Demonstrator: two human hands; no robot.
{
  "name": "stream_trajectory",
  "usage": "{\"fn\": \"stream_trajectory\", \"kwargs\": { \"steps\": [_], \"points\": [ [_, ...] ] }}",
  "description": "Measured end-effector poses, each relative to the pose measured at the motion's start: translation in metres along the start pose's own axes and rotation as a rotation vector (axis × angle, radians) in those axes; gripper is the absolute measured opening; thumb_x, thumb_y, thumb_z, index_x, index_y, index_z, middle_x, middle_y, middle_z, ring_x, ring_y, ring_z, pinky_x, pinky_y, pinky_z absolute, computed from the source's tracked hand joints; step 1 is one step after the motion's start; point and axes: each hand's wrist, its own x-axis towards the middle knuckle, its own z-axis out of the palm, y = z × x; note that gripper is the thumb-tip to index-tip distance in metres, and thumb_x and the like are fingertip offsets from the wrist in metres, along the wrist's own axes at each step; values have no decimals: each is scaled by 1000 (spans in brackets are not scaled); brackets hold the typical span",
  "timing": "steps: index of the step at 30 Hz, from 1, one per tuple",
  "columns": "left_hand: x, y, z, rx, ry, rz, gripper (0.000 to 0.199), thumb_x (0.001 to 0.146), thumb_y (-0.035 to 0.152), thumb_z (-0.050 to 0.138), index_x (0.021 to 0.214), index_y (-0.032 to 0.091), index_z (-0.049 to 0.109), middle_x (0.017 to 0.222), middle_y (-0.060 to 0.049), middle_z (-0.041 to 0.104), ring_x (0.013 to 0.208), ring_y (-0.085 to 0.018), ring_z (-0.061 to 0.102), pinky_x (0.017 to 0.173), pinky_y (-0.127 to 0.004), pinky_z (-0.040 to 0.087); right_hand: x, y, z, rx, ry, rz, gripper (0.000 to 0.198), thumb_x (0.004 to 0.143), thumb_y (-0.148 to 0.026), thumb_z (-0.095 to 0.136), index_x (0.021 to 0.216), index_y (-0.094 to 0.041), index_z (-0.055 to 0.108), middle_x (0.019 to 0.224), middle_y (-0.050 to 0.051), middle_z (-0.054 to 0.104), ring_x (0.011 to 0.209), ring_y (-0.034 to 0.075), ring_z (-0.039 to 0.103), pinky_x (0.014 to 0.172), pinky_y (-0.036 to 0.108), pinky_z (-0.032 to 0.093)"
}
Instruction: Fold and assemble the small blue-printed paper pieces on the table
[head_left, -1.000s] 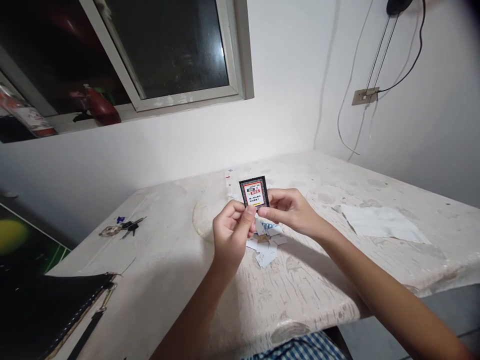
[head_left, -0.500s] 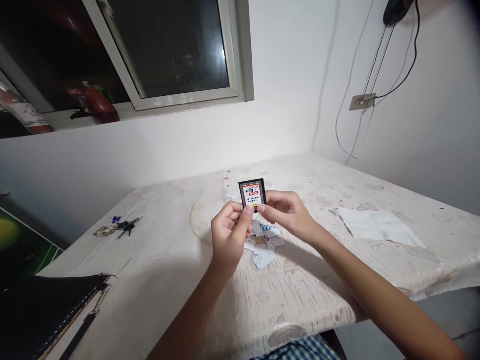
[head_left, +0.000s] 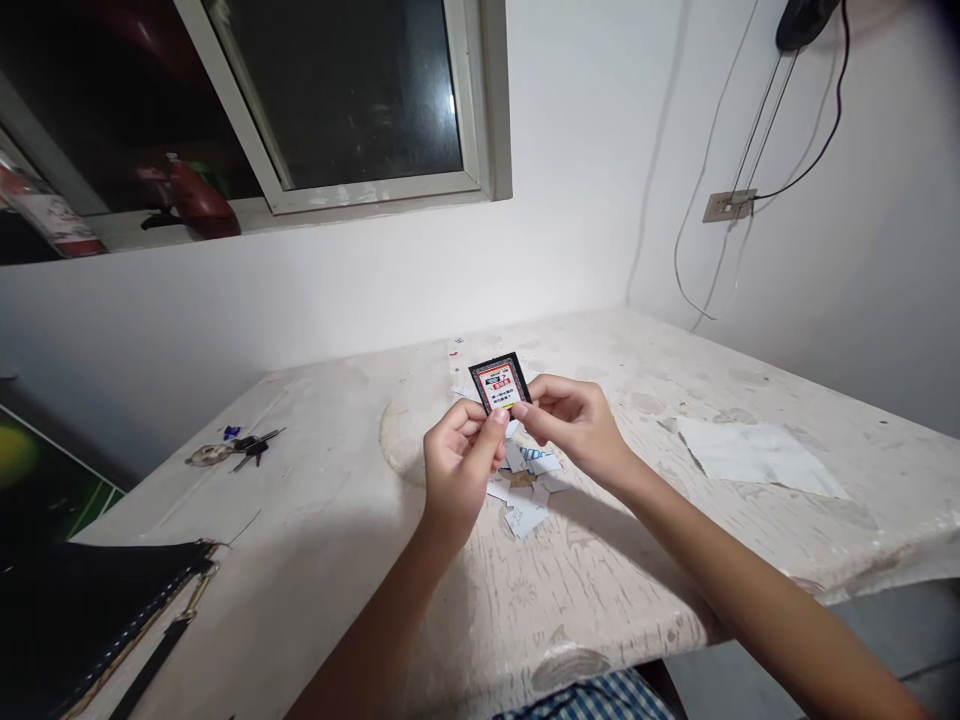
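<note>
Between both hands, above the table, a small card (head_left: 501,386) with a black border and a white printed middle is held up, tilted a little to the left. My left hand (head_left: 463,460) pinches its lower edge between thumb and fingers. The thumb and fingers of my right hand (head_left: 576,418) grip its lower right corner. Below the hands, several white paper scraps (head_left: 528,514) lie in a loose pile on the table, some with blue print or handwriting; the hands partly cover them.
A pale patterned cover lies over the table (head_left: 322,520). Keys (head_left: 255,448) lie at the left, near a black bag (head_left: 97,610) with a strap. A white sheet (head_left: 757,455) lies at the right. Bottles (head_left: 199,200) stand on the windowsill; a wall socket (head_left: 729,205) holds cables.
The card has tipped to the left between the fingers. Both hands keep their grip and have hardly moved. The view has shifted slightly.
</note>
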Motion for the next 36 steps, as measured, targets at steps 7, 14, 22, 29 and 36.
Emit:
{"fn": "stream_trajectory", "kwargs": {
  "steps": [7, 14, 22, 29, 36],
  "points": [
    [3, -3, -2, 9, -28, -41, 22, 80, 33, 58, 67, 16, 51, 53, 4, 49, 47, -6, 42, 45, -18, 34, 0, 2, 2, 67, -5, 67, 24, 73, -31, 67, 63, -16, 52, 53, -4, 47, 46, 7, 42, 43, 21, 32],
    [3, -1, 0, 39, 12, -58, 23, 77, 37, 61, 71, 16, 55, 55, 4, 49, 48, -5, 42, 45, -17, 34, 1, 3, 3, 89, 9, 88, 28, 70, -34, 69, 60, -16, 49, 50, -5, 45, 43, 7, 41, 42, 22, 32],
    [3, -2, 1, 60, 40, -64, 26, 75, 38, 62, 67, 15, 53, 51, 5, 46, 45, -5, 40, 43, -18, 32, 1, 7, 3, 59, 8, 104, 29, 71, -35, 68, 59, -17, 48, 48, -6, 42, 43, 8, 39, 42, 22, 29],
    [4, -6, -1, 93, 68, -46, 28, 76, 33, 62, 61, 16, 46, 48, 6, 43, 44, -5, 37, 43, -18, 28, -1, 9, 6, -93, 44, 4, 27, 76, -28, 62, 59, -18, 43, 53, -6, 37, 49, 7, 35, 47, 22, 28],
    [4, -8, -2, 211, 69, 28, 31, 77, 33, 60, 59, 17, 42, 47, 6, 35, 45, -6, 31, 43, -20, 22, -3, 13, 6, -417, 72, -141, 24, 79, -22, 52, 59, -19, 39, 52, -5, 36, 49, 8, 32, 48, 23, 27]
  ]
}}
